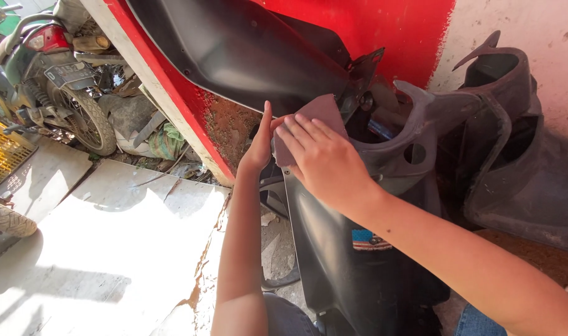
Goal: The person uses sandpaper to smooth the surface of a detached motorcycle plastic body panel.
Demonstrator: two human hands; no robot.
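Right hand [324, 163] flat on sandpaper sheet [318, 112]

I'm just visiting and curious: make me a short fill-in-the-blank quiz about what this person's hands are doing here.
1. The right hand presses a dark sheet of sandpaper flat against a ____ plastic scooter panel.
2. The left hand steadies the panel's edge, its ____ pointing up.
3. The wall behind the panels is painted ____.
4. At the upper left a ____ stands parked.

Missing words: black; thumb; red; motorcycle
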